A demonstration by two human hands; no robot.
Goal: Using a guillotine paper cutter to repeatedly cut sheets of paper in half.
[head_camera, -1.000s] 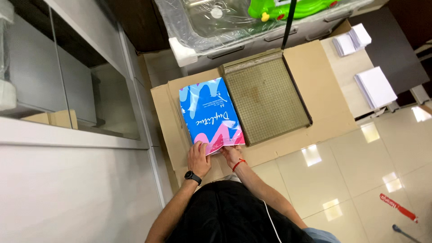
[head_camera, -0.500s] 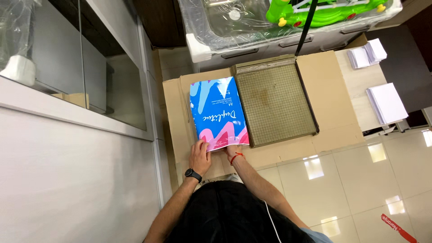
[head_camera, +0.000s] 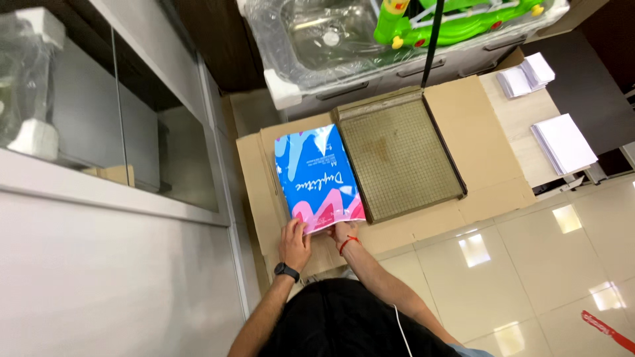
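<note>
A blue, white and pink wrapped ream of paper (head_camera: 320,178) lies on a brown cardboard surface (head_camera: 479,142), just left of a paper cutter with a gridded olive board (head_camera: 400,157). My left hand (head_camera: 295,241), with a black watch on its wrist, grips the ream's near left corner. My right hand (head_camera: 341,231), with a red thread on its wrist, holds the near right end of the ream. The fingertips of both hands are partly hidden under the wrapper's edge.
Two stacks of white paper (head_camera: 563,142) (head_camera: 526,74) lie on a table at the right. Behind the cutter stand a plastic-wrapped steel sink (head_camera: 317,39) and a green toy (head_camera: 456,20). Glass panels (head_camera: 132,125) run along the left; glossy tiled floor (head_camera: 503,264) lies below.
My head has dropped lower and closer, so everything looks larger. Both hands stay at the ream's near end, and the ream lies in the same place beside the cutter.
</note>
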